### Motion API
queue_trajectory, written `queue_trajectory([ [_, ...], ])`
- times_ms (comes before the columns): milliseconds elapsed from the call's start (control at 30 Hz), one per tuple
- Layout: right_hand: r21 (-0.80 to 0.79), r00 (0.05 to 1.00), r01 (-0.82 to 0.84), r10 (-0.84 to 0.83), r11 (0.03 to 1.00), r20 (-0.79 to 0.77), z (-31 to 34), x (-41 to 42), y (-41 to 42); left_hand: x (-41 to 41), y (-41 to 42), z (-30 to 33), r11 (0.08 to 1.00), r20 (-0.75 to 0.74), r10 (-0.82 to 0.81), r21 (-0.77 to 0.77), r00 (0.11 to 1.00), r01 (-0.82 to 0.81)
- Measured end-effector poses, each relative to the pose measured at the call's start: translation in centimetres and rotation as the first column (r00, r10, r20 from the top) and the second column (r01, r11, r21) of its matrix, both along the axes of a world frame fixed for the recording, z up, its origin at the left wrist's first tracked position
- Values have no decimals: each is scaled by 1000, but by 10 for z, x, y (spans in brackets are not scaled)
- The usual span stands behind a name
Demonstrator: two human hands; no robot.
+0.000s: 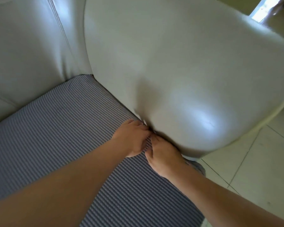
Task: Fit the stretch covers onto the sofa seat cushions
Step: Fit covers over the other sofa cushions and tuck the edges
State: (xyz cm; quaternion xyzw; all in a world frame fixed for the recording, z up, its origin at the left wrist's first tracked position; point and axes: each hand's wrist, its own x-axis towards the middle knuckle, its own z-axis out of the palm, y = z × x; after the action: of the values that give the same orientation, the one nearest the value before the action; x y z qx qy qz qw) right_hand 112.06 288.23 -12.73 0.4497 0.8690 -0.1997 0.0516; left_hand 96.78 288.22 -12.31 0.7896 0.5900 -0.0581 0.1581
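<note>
Both hands meet at the seam where the grey ribbed stretch cover [59, 138], lying over the seat cushion beneath both forearms, meets the cream leather armrest [179, 71]. Left hand [132, 138] and right hand [164, 156] press fingertips into the gap; grip cannot be told. Pale floor tiles [252, 161] lie right of the hands.
</note>
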Motion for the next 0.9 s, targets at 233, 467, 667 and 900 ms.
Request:
queue_trajectory([
  [233, -167, 992, -58, 75, 984, 99, -22, -5, 6, 18, 7, -15, 994, -154, 47, -95, 987, -62],
  [467, -32, 994, 53, -50, 998, 99, 21, 54, -39, 41, -18, 19, 996, 8, -50, -68, 999, 50],
  [667, -237, 985, 120, -86, 964, 151, -5, 52, -14, 58, 1, -10, 988, -112, -34, -152, 993, 17],
  [900, 82, 992, 120, -123, 989, 38, 28, 73, -37, 66, -17, 12, 995, -29, -92, -39, 995, 91],
])
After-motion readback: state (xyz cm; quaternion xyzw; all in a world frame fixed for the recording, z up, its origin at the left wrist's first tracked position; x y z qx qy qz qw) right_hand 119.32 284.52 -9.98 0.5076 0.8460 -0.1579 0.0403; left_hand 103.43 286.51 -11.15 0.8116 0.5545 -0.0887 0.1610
